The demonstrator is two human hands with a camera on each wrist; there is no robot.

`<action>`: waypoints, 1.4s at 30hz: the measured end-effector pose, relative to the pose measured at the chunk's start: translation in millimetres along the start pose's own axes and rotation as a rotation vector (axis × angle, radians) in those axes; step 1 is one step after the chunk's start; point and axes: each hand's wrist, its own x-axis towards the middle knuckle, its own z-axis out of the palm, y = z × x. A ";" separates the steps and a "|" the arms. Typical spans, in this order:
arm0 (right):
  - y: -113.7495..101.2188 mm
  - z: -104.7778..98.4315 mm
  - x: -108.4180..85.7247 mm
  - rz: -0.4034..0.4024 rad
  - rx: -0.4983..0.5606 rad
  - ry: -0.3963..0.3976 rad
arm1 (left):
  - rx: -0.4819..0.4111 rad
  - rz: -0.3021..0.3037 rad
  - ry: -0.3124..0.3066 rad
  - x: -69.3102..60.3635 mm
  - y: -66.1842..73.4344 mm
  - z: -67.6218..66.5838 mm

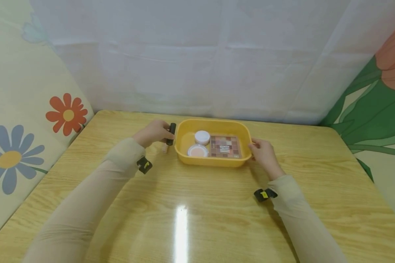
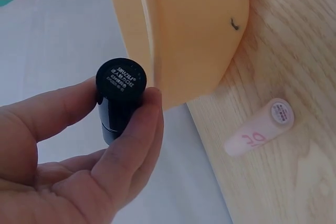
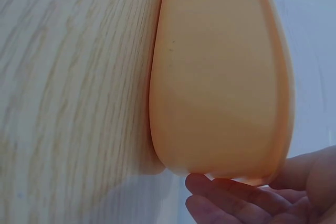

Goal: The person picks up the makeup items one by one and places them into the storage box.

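My left hand [image 1: 155, 132] pinches a black cosmetic stick [image 2: 118, 95] between thumb and fingers, just outside the left end of a yellow plastic basket [image 1: 214, 161]. White print shows on the stick's round end. At the basket's right end, my right hand [image 1: 264, 155] holds the rim, its fingers [image 3: 226, 200] against the outer wall. Inside the basket lie a round white case [image 1: 202, 137], a round compact [image 1: 198, 150] with a pale pink face, and a square eyeshadow palette [image 1: 225, 147]. A pale pink tube [image 2: 260, 128] lies on the table below my left hand.
The basket stands on a wood-grain table [image 1: 217, 204], near its back edge. A white cloth [image 1: 197, 65] hangs behind it, and flower-printed panels [image 1: 19, 91] flank both sides. A light reflection shows on the tabletop.
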 end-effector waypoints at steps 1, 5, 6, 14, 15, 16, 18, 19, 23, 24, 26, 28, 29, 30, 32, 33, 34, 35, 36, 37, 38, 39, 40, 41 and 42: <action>-0.4 0.0 -0.1 0.001 -0.002 -0.001 | 0.007 -0.001 0.001 0.9 1.0 0.6; -1.0 0.2 -0.1 0.003 -0.005 -0.004 | 0.042 -0.015 0.005 3.5 4.3 2.5; -0.9 0.2 -0.1 0.001 -0.005 -0.003 | 0.053 -0.018 0.007 3.9 4.9 2.7; -0.8 0.7 -1.4 -0.021 0.005 0.004 | 0.062 -0.020 0.018 9.1 11.3 7.5; -1.1 0.7 -1.5 -0.022 0.005 0.005 | 0.070 -0.022 0.020 9.7 12.3 8.1; -1.3 0.8 -1.8 -0.023 0.007 0.004 | 0.072 -0.025 0.021 10.3 13.6 9.0; -1.9 1.1 -2.4 -0.026 0.008 0.004 | 0.095 -0.027 0.018 11.1 16.5 10.5; -1.9 1.2 -2.5 -0.027 0.007 0.003 | 0.113 -0.027 0.018 11.6 18.1 11.2; -1.3 1.3 -2.0 -0.025 0.006 0.003 | 0.207 -0.012 0.017 13.2 25.0 13.7; -1.1 1.2 -1.8 -0.023 0.005 0.003 | 0.232 -0.006 0.018 13.9 26.8 14.3; -0.4 1.2 -1.7 -0.023 0.006 0.002 | 0.257 -0.001 0.017 15.4 30.0 15.5; 0.0 1.0 -1.0 -0.019 0.006 0.005 | 0.267 -0.001 0.014 17.1 32.9 16.7; -0.1 1.1 -0.9 -0.019 0.005 0.007 | 0.269 -0.004 0.015 18.0 34.1 17.3; -0.2 1.1 -1.0 -0.019 0.005 0.008 | 0.266 -0.008 0.015 19.0 35.1 17.9; -0.6 1.1 -1.3 -0.020 0.005 0.010 | 0.259 -0.021 0.016 21.1 36.7 19.2; -1.0 1.1 -1.4 -0.019 0.004 0.010 | 0.257 -0.030 0.018 22.3 37.4 19.8; -1.2 1.0 -1.6 -0.020 0.005 0.009 | 0.256 -0.036 0.019 23.5 38.0 20.4; -1.6 1.0 -2.1 -0.021 0.006 0.008 | 0.254 -0.045 0.020 24.9 38.7 21.1; -2.1 1.0 -2.5 -0.022 0.008 0.008 | 0.251 -0.053 0.020 26.4 39.3 21.9; -2.3 1.0 -2.6 -0.022 0.008 0.008 | 0.250 -0.061 0.022 27.9 40.0 22.7; -2.9 1.0 -2.8 -0.021 0.009 0.008 | 0.253 -0.066 0.022 29.4 40.5 23.4; -3.1 1.1 -2.8 -0.022 0.010 0.009 | 0.257 -0.070 0.026 30.9 41.3 24.3; -3.3 1.1 -2.9 -0.022 0.011 0.010 | 0.264 -0.071 0.027 32.4 42.1 25.2; -3.5 1.1 -3.1 -0.022 0.011 0.010 | 0.268 -0.072 0.028 33.7 43.1 26.3; -3.6 1.1 -3.3 -0.022 0.009 0.010 | 0.275 -0.071 0.030 35.1 43.8 27.3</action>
